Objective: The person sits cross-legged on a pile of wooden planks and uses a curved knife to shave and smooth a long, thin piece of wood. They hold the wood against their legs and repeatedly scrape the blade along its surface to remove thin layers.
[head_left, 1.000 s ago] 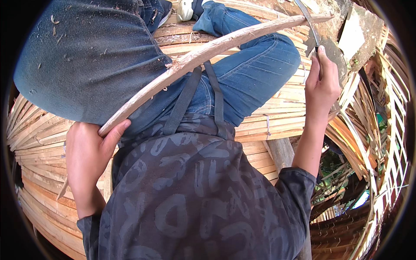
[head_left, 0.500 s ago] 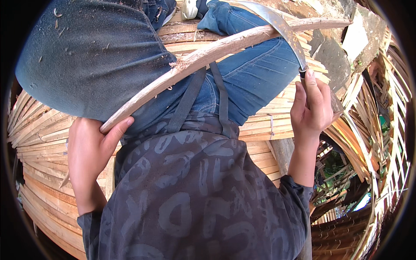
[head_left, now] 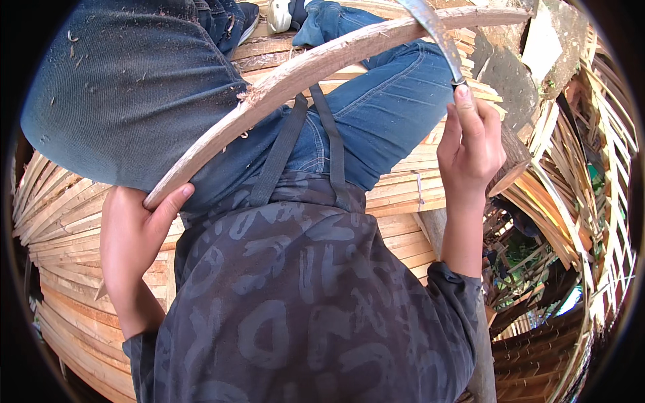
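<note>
A long, curved, peeled wooden stick (head_left: 295, 72) slants across my lap, from my left hip up to the far right. Its near end sits in my closed left hand (head_left: 131, 228), with the thumb laid along the wood. My right hand (head_left: 472, 144) is wrapped round the handle of a sickle (head_left: 441, 46), the index finger stretched up to the blade's base. The curved metal blade crosses over the stick near its far end; whether its edge touches the wood I cannot tell. The handle is mostly hidden by my fingers.
I sit on a platform of split wooden slats (head_left: 74, 282). A cut log end (head_left: 510, 168) lies beside my right wrist. Bundled strips (head_left: 557, 228) stand at the right, with a stone (head_left: 510, 87) beyond. Shavings dot my jeans (head_left: 141, 87).
The whole view has shifted a little. My right hand and the sickle have moved slightly away from me and leftward, and the stick's far end has risen in the picture. Both grips stay the same.
</note>
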`<control>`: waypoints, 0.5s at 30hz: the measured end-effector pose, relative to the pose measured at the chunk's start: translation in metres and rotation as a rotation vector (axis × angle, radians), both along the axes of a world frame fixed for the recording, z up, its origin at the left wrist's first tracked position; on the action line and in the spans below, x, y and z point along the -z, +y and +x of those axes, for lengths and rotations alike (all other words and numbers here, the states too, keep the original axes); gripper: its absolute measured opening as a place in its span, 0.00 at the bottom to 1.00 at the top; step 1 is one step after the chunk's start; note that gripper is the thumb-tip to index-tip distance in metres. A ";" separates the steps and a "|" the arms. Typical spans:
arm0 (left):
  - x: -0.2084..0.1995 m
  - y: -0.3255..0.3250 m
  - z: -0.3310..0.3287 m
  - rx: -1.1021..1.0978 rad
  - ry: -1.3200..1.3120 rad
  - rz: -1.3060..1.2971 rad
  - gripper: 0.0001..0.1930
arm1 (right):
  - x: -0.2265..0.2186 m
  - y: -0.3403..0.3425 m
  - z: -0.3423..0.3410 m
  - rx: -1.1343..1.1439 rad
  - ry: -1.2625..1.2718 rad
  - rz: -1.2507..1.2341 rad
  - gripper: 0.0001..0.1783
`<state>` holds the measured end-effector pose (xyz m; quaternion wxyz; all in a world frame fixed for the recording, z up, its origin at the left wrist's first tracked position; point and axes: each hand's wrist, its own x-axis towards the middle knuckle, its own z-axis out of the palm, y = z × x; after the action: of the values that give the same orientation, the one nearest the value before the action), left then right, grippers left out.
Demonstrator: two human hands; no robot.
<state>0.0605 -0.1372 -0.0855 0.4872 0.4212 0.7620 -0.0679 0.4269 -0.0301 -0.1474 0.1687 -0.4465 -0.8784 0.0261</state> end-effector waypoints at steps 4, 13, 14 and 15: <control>-0.003 0.007 0.001 0.034 -0.002 -0.013 0.22 | 0.016 0.012 0.023 0.003 0.062 0.025 0.22; -0.002 0.001 0.003 -0.043 -0.052 0.019 0.20 | 0.011 0.018 0.025 0.042 0.042 0.050 0.20; -0.002 0.001 0.002 -0.022 -0.047 0.025 0.20 | 0.011 0.019 0.033 0.022 0.016 0.044 0.19; -0.003 0.003 0.002 -0.040 -0.057 0.014 0.19 | 0.016 0.015 0.030 0.024 0.039 0.041 0.19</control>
<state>0.0627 -0.1343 -0.0825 0.5069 0.4111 0.7566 -0.0406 0.4569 -0.0152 -0.1633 0.1953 -0.4530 -0.8698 0.0147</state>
